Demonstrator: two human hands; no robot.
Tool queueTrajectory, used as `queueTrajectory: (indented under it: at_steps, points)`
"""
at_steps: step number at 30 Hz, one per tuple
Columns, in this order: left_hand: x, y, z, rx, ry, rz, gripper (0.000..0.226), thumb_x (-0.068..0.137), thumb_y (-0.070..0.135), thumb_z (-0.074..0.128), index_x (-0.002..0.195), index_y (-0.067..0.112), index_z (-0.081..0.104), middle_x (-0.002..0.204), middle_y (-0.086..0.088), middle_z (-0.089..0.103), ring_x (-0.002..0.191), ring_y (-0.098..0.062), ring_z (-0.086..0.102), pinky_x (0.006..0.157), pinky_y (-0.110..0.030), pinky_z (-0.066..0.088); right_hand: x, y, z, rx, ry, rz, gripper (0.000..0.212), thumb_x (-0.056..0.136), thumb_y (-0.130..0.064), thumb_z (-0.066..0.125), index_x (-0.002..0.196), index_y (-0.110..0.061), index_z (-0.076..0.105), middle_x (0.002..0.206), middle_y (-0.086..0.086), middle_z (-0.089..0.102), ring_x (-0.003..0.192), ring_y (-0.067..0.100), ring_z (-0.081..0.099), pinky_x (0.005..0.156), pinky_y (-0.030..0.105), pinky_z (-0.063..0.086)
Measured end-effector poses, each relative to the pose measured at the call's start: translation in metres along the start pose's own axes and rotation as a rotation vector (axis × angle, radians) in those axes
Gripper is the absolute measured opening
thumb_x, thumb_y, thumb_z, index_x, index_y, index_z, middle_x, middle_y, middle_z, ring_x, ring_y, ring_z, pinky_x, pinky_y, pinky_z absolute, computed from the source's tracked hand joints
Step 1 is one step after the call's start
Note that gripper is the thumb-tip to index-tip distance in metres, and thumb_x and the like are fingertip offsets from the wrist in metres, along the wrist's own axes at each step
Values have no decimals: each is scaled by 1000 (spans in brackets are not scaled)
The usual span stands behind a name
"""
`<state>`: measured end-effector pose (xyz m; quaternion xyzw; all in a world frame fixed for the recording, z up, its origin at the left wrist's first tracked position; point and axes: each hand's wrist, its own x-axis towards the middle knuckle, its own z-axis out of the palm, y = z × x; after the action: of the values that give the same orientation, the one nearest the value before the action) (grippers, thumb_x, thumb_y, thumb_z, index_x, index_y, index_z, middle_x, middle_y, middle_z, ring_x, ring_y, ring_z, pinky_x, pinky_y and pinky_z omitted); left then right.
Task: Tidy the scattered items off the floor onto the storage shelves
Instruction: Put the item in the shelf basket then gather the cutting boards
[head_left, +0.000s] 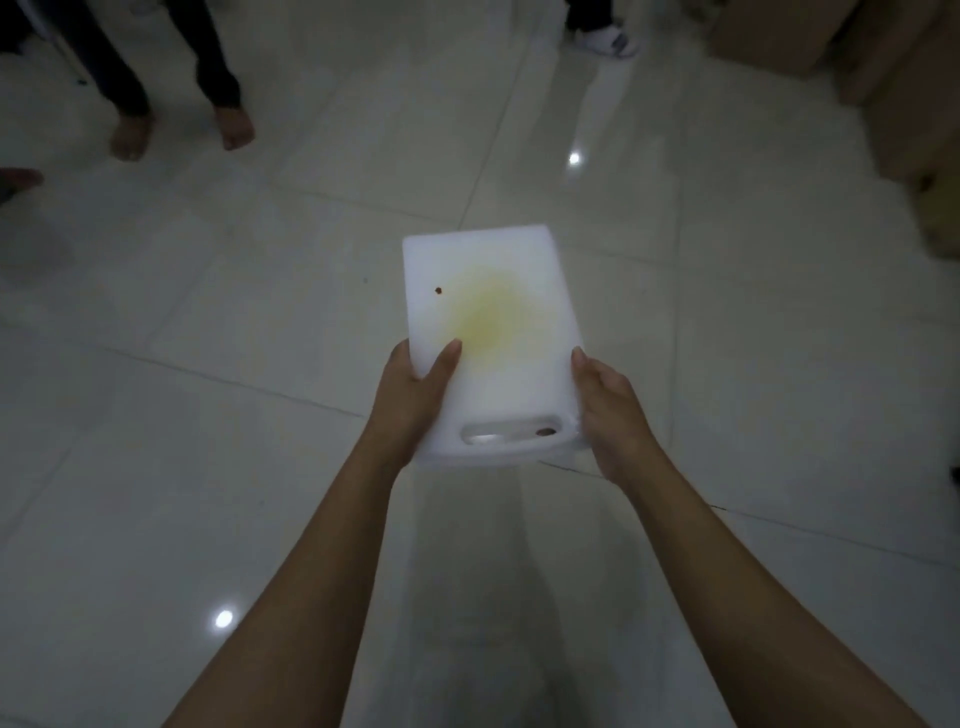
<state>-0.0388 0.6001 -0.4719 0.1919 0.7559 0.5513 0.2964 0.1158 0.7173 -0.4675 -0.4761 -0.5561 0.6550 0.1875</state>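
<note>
Both hands hold white board (488, 332) flat above floor (208, 441): L grip (415, 395) & R grip (610, 410) clasp its side edges, handle end near.

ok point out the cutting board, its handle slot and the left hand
cutting board (493, 312), head view, on its yellow-stained middle
handle slot (506, 433), head view, inside the cutout at the near end
left hand (415, 392), head view, on the back of the hand

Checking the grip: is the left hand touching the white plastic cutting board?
Touching. The head view shows the left hand gripping the white plastic cutting board, thumb on top.
</note>
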Motion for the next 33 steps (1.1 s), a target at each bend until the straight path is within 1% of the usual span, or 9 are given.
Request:
queueTrajectory:
  at_steps: [4, 7, 11, 15, 17, 19, 23, 27, 33]
  points:
    - [-34, 122, 9, -25, -77, 12, 56, 96, 39, 55, 145, 17, 38, 132, 0, 56, 106, -12, 62, 80, -19, 53, -65, -102, -48, 102, 81, 20, 34, 103, -38, 45, 96, -14, 68, 95, 8, 75, 93, 34, 70, 78, 60, 56]
    - [-61, 216, 15, -22, -168, 1, 61, 100, 41, 48, 152, 20, 24, 142, -2, 48, 117, -22, 56, 101, -39, 47, -116, -178, -82, 150, 136, 1, 32, 103, -36, 43, 98, -16, 67, 93, 3, 75, 87, 28, 72, 66, 50, 60]
    - [-103, 333, 23, -45, -315, 52, 55, 97, 36, 54, 147, 23, 34, 133, -1, 54, 111, -21, 59, 93, -38, 51, -185, -269, -124, 224, 225, -41, 30, 104, -34, 43, 96, -17, 67, 92, -1, 75, 84, 24, 72, 63, 44, 61]
    - [-147, 432, 31, -47, -472, 130, 48, 89, 31, 68, 134, 23, 51, 122, 1, 64, 104, -17, 64, 84, -34, 55, -249, -342, -162, 264, 333, -87, 30, 104, -32, 42, 107, -13, 66, 107, 4, 71, 96, 19, 69, 89, 39, 55]
    - [-170, 473, 36, -71, -528, 132, 47, 88, 24, 70, 131, 21, 54, 120, -1, 66, 102, -18, 65, 81, -34, 56, -279, -371, -181, 297, 381, -113, 35, 104, -33, 42, 119, -9, 62, 111, 6, 70, 99, 20, 68, 89, 38, 54]
    - [-194, 508, 44, -106, -586, 118, 48, 86, 19, 71, 131, 20, 55, 119, -2, 66, 102, -21, 66, 83, -37, 56, -308, -395, -201, 337, 431, -131, 34, 104, -34, 43, 120, -11, 61, 109, 2, 70, 95, 17, 69, 81, 33, 56]
    - [-247, 558, 68, -204, -768, 137, 49, 86, 9, 69, 132, 21, 56, 119, -2, 68, 105, -23, 67, 90, -41, 56, -370, -428, -242, 431, 569, -193, 39, 103, -34, 45, 127, -8, 60, 113, 4, 70, 94, 18, 68, 82, 33, 56]
    - [-298, 589, 104, -313, -929, 140, 47, 87, -2, 63, 132, 10, 55, 123, -10, 67, 108, -29, 66, 92, -43, 55, -433, -447, -279, 493, 711, -235, 31, 104, -31, 43, 121, -10, 59, 94, -2, 67, 79, 13, 66, 60, 25, 56]
    - [-393, 628, 187, -346, -1172, 222, 47, 88, -2, 62, 132, 14, 56, 121, -6, 69, 113, -29, 63, 97, -44, 51, -535, -447, -357, 513, 1024, -235, 36, 103, -33, 46, 121, -5, 59, 119, 8, 66, 102, 27, 64, 93, 44, 53]
